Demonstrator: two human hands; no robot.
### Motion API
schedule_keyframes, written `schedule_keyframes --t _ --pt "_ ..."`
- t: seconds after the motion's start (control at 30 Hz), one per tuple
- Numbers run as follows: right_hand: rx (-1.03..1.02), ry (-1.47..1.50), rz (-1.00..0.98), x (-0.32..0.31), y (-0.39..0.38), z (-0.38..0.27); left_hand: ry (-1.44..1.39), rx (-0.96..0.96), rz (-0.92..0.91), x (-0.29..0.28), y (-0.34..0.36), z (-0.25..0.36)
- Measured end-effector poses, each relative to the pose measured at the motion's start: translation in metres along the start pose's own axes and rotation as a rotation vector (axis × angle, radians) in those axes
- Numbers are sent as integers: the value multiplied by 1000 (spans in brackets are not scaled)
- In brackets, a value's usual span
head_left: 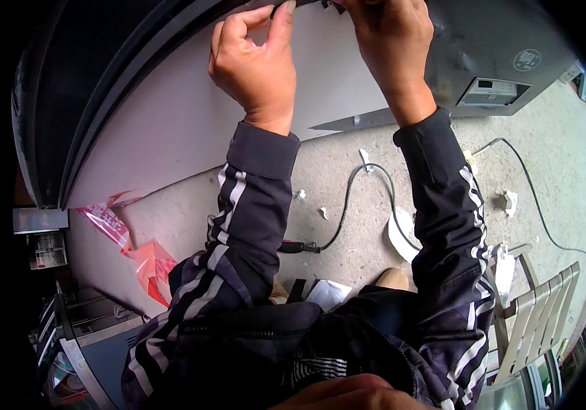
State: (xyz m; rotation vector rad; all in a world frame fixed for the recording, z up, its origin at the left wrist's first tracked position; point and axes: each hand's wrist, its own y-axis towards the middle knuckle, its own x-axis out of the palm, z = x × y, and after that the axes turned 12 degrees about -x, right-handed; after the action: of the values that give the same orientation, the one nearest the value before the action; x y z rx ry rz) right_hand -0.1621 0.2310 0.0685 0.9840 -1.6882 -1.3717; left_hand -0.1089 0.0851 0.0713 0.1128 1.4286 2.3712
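My left hand (pixel 255 65) is raised at the top of the view, thumb and forefinger pinched together beside a black curved edge strip (pixel 170 34). Whatever is in the pinch is too small or hidden to name. To its right, my right hand (pixel 397 51) is raised too, its fingers curled and partly cut off by the upper border; a small dark bit shows beside them. Both hands are in front of a large pale panel (pixel 163 123), which lies between the black edge and a dark grey cabinet (pixel 477 41) with a small control panel (pixel 494 93).
A black cable (pixel 345 212) loops across the concrete floor (pixel 334 171) among white scraps (pixel 509 203). Red-and-clear printed tape (pixel 149 263) hangs at the panel's lower left. A slatted chair (pixel 539 318) stands at lower right, a grey-blue metal box (pixel 98 365) at lower left.
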Motion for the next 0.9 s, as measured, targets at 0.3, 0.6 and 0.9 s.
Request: schedule_keyframes --t 0.3,0.6,0.9 --pt "-24 10 -70 -8 -10 -2 14 -43 -35 0 -13 -10" --pt "135 165 -7 -9 8 -1 -48 55 0 7 4 -1" --pt "17 50 16 -2 8 3 -41 -22 10 6 4 5"
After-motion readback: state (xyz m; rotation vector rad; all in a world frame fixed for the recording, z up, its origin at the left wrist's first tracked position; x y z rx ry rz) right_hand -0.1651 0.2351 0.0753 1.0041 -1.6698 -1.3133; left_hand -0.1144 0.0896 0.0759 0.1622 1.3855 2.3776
